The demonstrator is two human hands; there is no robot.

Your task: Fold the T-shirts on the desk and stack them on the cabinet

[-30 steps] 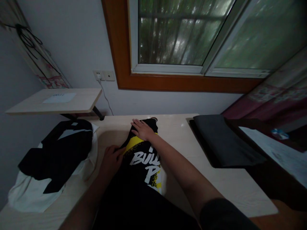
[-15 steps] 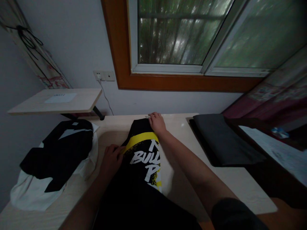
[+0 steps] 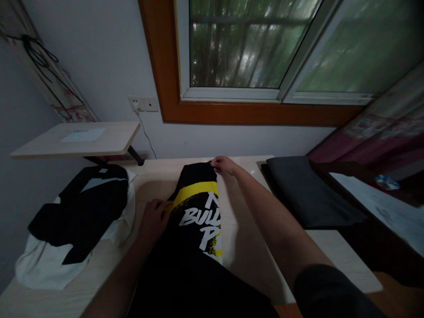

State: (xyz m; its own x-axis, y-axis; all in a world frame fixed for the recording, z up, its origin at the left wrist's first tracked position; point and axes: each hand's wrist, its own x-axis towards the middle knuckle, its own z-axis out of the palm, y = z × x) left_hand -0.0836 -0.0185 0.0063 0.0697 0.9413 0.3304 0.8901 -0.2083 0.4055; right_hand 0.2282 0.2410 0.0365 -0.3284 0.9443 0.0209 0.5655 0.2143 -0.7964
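A black printed shirt (image 3: 194,212) lies folded lengthwise on the table, with a yellow band and white lettering cut off at the fold. My right hand (image 3: 223,164) pinches its far right corner between thumb and fingers. At the shirt's left edge, beside the yellow band, my left hand (image 3: 155,218) has its fingers curled onto the cloth. The near part of the shirt runs down toward me and merges with dark fabric at the bottom of the view.
Black and white clothes (image 3: 89,212) are heaped at the left, in front of a small raised shelf (image 3: 122,137). Dark grey folded cloth (image 3: 304,190) lies on the table (image 3: 245,247) at the right. A wall socket (image 3: 142,104) with a cable and a window (image 3: 245,53) are behind.
My right hand has shifted slightly right, from lying over the shirt's far edge to pinching its far right corner. My left hand stays at the left edge.
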